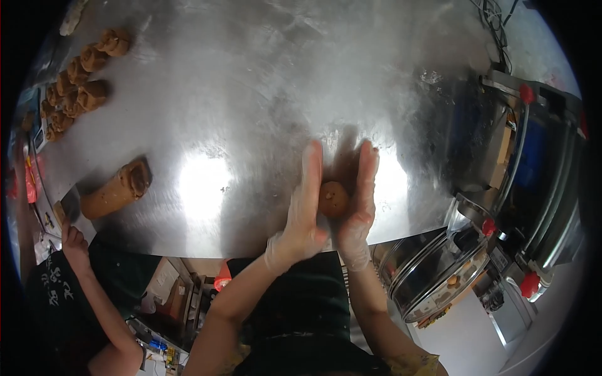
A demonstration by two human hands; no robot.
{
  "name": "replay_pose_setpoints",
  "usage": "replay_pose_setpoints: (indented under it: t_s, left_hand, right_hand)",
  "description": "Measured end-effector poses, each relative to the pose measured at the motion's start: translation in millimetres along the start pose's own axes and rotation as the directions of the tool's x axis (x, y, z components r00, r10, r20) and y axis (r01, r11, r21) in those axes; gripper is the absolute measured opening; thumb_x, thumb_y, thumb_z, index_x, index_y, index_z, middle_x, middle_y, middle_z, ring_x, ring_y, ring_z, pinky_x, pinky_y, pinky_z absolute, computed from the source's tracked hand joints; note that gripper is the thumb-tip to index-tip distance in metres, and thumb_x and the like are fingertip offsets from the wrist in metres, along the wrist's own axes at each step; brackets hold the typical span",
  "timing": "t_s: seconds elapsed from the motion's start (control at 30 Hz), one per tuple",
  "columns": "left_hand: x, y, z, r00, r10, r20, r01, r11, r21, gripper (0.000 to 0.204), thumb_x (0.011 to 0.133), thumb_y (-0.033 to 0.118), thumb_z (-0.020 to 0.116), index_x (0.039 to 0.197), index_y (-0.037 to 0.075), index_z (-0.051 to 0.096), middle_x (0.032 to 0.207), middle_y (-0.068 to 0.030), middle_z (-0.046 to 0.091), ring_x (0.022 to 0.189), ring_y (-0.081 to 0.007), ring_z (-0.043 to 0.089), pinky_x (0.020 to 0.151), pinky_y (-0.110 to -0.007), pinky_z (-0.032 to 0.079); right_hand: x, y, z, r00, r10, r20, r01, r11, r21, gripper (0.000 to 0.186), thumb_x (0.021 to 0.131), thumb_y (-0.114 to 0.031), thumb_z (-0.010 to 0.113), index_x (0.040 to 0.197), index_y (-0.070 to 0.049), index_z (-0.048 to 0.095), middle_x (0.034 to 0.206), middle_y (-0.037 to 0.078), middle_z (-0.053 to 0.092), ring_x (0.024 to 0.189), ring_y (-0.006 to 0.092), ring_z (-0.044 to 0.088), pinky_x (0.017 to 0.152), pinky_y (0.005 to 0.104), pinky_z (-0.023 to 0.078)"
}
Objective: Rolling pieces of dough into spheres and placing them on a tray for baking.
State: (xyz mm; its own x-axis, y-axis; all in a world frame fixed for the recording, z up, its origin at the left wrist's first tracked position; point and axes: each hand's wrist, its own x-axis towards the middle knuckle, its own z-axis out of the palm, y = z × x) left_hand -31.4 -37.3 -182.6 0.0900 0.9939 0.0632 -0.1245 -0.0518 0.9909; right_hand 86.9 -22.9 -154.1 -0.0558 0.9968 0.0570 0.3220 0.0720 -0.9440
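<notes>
On the steel worktop (pixel 263 88), a round ball of brown dough (pixel 333 200) sits between my two gloved hands. My left hand (pixel 301 213) stands on edge along the ball's left side, fingers stretched out straight. My right hand (pixel 360 207) mirrors it on the right side, fingers also extended. Both palms face inward close around the ball; whether they touch it is hard to tell.
At left lie a thick dough log (pixel 113 191) and several dough lumps (pixel 93 57). A co-worker's hand (pixel 75 244) holds a scraper (pixel 73 203) by the log. A metal machine with red knobs (pixel 527 188) and a round drum (pixel 433 276) stand right. Cables (pixel 492 25) lie top right.
</notes>
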Motion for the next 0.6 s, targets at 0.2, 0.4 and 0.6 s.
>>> replay_pose_setpoints:
  t_s: [0.2,0.4,0.6]
  left_hand:
    - [13.4,23.3,3.8,0.987,-0.117,0.108,0.118,0.993,-0.009,0.12,0.085,0.084,0.029,0.152,-0.012,0.0,0.159,-0.0324,0.009,0.147,-0.0441,0.019,0.118,-0.045,0.021]
    - [33.1,29.4,-3.1,0.983,-0.168,0.071,0.166,0.985,0.041,0.122,0.084,0.087,0.018,0.151,-0.013,0.0,0.159,-0.0332,0.005,0.148,-0.0435,0.016,0.117,-0.046,0.023]
    - [-5.7,22.6,1.0,0.987,-0.137,0.084,0.125,0.983,0.136,0.124,0.082,0.088,0.016,0.15,-0.014,0.0,0.158,-0.0346,0.01,0.145,-0.0446,0.025,0.116,-0.045,0.026]
  right_hand:
    - [21.0,-24.7,-1.9,0.979,0.095,0.18,-0.081,0.993,-0.087,0.105,0.091,-0.079,0.019,0.153,0.006,0.018,0.16,0.024,0.02,0.15,0.0413,0.01,0.121,0.0499,0.012]
    - [-20.0,-0.1,8.4,0.986,0.056,0.154,-0.042,0.995,-0.092,0.103,0.092,-0.077,0.02,0.153,0.005,0.019,0.161,0.023,0.019,0.15,0.0415,0.007,0.121,0.0507,0.009]
    - [10.4,-10.5,-0.9,0.97,0.181,0.161,-0.168,0.982,-0.091,0.108,0.088,-0.083,0.016,0.154,0.003,0.019,0.16,0.023,0.022,0.149,0.0445,0.009,0.121,0.053,0.01]
